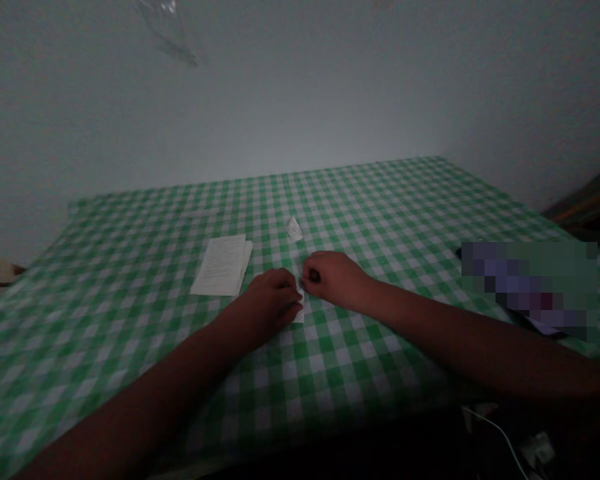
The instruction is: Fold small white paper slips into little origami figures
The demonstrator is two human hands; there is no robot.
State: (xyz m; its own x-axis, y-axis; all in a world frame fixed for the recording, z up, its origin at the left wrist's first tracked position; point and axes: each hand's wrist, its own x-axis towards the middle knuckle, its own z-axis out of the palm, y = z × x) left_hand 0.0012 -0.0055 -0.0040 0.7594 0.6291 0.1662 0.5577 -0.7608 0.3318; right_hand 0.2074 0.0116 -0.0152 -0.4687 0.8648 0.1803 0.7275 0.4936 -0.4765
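Observation:
Both my hands rest close together on the green checked tablecloth (380, 220). My left hand (273, 300) lies curled over a small piece of white paper (300, 311), of which only an edge shows under the fingers. My right hand (330, 277) is closed, its fingertips pinching at the same paper's upper edge. The light is dim and most of the paper is hidden by my hands.
A stack of printed white sheets (223, 265) lies just left of my hands. A small folded scrap of white paper (295, 229) sits beyond them. A dark flat object with a blurred patch (530, 287) lies at the right. A white cable (495, 433) hangs below the table's near edge.

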